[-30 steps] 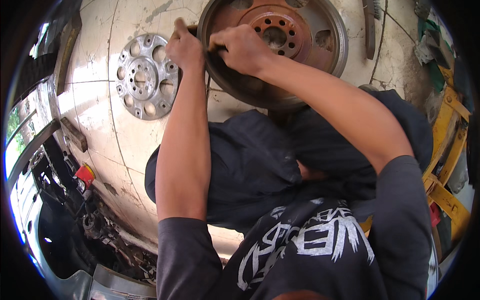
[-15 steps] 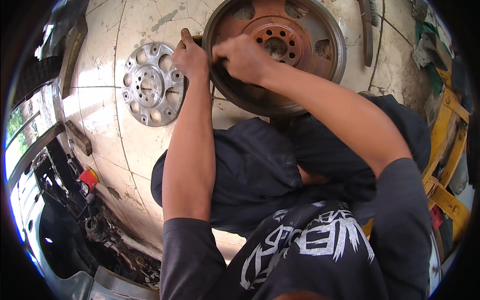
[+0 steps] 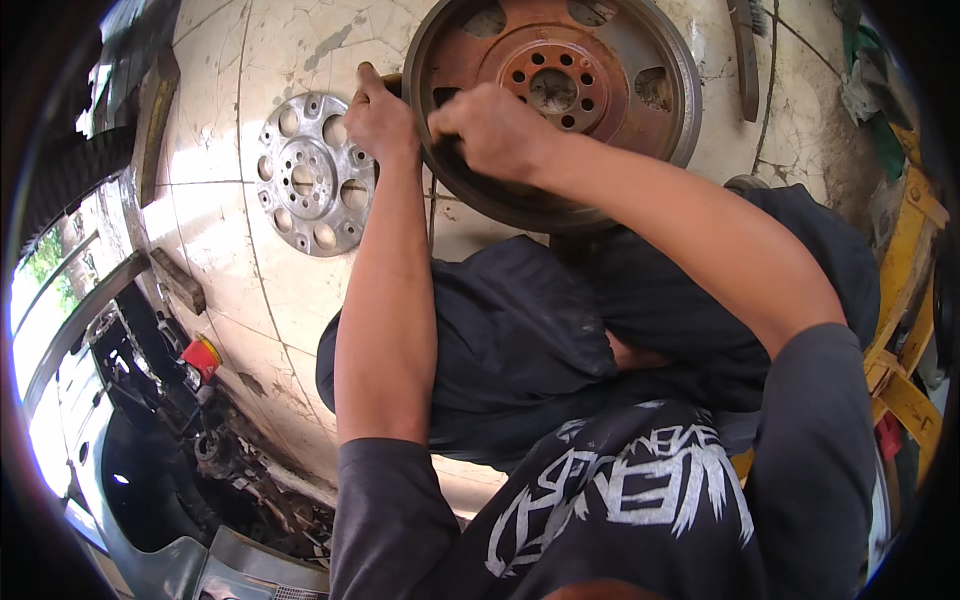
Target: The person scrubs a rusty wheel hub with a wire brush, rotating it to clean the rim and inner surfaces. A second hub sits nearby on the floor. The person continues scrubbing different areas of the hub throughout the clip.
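A large flywheel [image 3: 640,130], with a rusty reddish centre, a ring of bolt holes and a dark outer rim, lies in front of me. Over its near left part is my right hand [image 3: 492,132], fingers curled closed; whatever is in them is hidden. Beside the rim on the left, my left hand [image 3: 382,118] is closed with the thumb pointing away from me. A dark brown edge shows just past its fingers, too little to name. Left of that hand, a silver round drive plate [image 3: 306,178] with large holes lies on the tiles.
Cracked pale floor tiles [image 3: 215,235] surround the parts. A wire brush [image 3: 745,60] lies at the far right. Yellow metal framing [image 3: 905,250] stands on the right. On the left are a wooden block [image 3: 178,280], a red can [image 3: 202,356] and vehicle parts [image 3: 150,480].
The whole view has shifted slightly to the right. My right hand has moved a little nearer to me over the flywheel; my left hand keeps its place beside the rim.
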Available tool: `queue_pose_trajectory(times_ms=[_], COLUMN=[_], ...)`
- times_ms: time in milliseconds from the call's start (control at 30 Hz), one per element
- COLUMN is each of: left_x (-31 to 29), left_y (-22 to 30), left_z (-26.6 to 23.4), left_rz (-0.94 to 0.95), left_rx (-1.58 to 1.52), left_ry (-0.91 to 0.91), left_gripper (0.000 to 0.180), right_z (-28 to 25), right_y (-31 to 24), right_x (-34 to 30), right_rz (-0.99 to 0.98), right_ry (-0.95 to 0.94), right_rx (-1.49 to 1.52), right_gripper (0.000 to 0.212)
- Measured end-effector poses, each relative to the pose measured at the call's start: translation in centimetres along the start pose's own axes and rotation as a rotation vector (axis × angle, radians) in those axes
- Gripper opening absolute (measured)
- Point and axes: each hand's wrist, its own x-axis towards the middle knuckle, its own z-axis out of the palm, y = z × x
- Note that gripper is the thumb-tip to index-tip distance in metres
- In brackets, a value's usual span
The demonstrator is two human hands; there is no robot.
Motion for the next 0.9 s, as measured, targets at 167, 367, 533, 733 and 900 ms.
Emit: queue_pose_trajectory(times_ms=[167, 367, 533, 733, 900], left_x=[0.4, 0.5, -0.4, 1.1, 1.6], left_y=[-0.8, -0.7, 0.6, -0.2, 0.2], left_z=[-0.2, 0.2, 0.0, -0.1, -0.6], left_rz=[-0.013, 0.015, -0.011, 0.004, -0.168], left_rx=[-0.061, -0.003, 0.003, -0.001, -0.05], left_ry=[-0.011, 0.005, -0.017, 0.018, 0.002], left_gripper=[0.068, 0.067, 0.068, 0.072, 0.074], right_z=[-0.4, 0.2, -0.1, -2.7, -7.8], right_y=[-0.7, 0.0, 0.2, 0.3, -1.0], right_x=[0.2, 0.1, 0.8, 3.7, 4.4], right_rz=[0.022, 0.033, 0.031, 0.129, 0.257], right_ry=[-0.103, -0.009, -0.032, 0.085, 0.324], right_rx=[-0.034, -0.018, 0.009, -0.067, -0.046], right_gripper=[0.017, 0.016, 0.019, 0.015, 0.026])
